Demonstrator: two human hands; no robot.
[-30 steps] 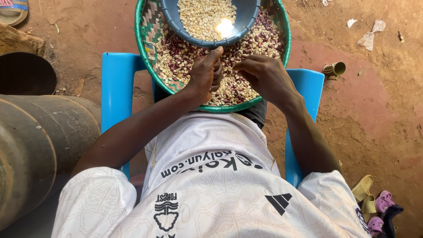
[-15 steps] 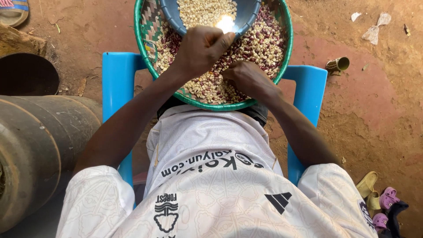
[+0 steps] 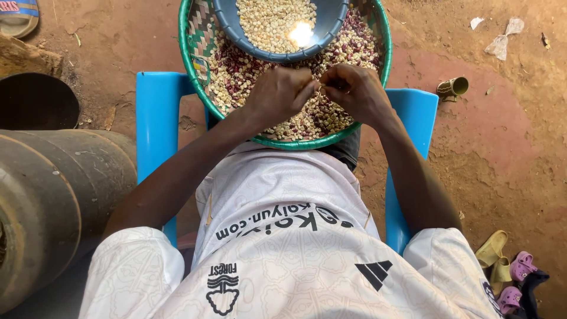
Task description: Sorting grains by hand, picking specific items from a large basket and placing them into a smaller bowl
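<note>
Beans (image 3: 331, 115), mixed speckled red and pale, are spread in a green-rimmed woven tray (image 3: 198, 88) resting on the person's lap, over a blue plastic chair (image 3: 156, 124). Fingers (image 3: 310, 88) of the left hand (image 3: 280, 94) are pinched together and met by the pinched fingers (image 3: 331, 85) of the right hand (image 3: 354, 91) just above the beans; whatever is held between the tips is too small to be made out. Half a second ago the left hand was raised toward the blue bowl (image 3: 277, 56) and the right lay lower on the beans; now both are drawn together at the tray's middle. The bowl, filled with pale sorted grains, is set inside the tray's far half, its rim just beyond the knuckles. The near tray rim is pressed against the white shirt (image 3: 283, 236). Free bean surface is left to either side of the hands; little room is left between hands and bowl. A dark metal drum (image 3: 53, 195) is seen close on the left, a small brass-coloured cup (image 3: 453, 87) on the dirt floor (image 3: 502, 153) to the right, and sandals (image 3: 502, 260) lower right.
</note>
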